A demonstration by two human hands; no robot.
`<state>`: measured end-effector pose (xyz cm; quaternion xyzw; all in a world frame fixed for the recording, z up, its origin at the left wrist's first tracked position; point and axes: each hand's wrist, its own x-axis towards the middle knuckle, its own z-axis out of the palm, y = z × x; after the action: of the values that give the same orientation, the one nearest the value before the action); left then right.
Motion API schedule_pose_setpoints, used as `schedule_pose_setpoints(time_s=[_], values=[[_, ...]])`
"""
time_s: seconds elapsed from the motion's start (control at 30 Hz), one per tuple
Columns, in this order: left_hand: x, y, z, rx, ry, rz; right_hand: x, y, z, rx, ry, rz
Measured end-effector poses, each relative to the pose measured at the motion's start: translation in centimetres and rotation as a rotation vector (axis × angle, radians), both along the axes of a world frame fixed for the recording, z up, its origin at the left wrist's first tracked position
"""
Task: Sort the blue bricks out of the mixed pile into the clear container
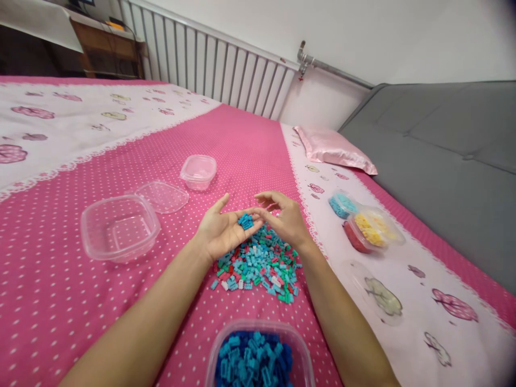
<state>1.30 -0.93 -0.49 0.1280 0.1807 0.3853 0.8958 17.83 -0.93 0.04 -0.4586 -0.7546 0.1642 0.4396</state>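
My left hand (226, 231) is palm up with its fingers stretched out, and a few small blue toy bricks (245, 221) rest on them. Close against its fingertips is my right hand (284, 215), its fingers loosely curled and the thumb apart from them; I see nothing in it. Beneath both hands lies a loose pile of tiny toy bricks (258, 263) in light blue, green, red, pink and white. Nearest to me, a clear plastic tub (308, 365) holds many blue bricks (252, 360).
On the pink dotted bedspread (52, 301), a clear tub (121, 250), a lid (163, 196) and a smaller tub (199, 172) stand left. At right are tubs of light blue bricks (342, 204) and yellow bricks (368, 228), and a lid (373, 290). A pillow (334, 148) lies behind.
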Motion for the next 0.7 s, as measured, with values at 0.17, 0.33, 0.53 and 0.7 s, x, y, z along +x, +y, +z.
schedule_pose_setpoints(time_s=[0.17, 0.33, 0.53, 0.7], values=[[-0.6, 0.3, 0.3, -0.017, 0.103, 0.179, 1.5, 1.1, -1.4, -0.163, -0.046, -0.309], [-0.9, 0.5, 0.4, -0.022, 0.156, 0.316, 1.5, 1.3, -2.7, -0.422, -0.404, -0.323], [-0.8, 0.3, 0.7, -0.028, 0.187, 0.332, 1.5, 1.6, -3.4, -0.444, -0.409, -0.298], [-0.8, 0.3, 0.7, -0.049, 0.180, 0.338, 1.8, 1.8, -3.8, -0.419, -0.385, -0.250]])
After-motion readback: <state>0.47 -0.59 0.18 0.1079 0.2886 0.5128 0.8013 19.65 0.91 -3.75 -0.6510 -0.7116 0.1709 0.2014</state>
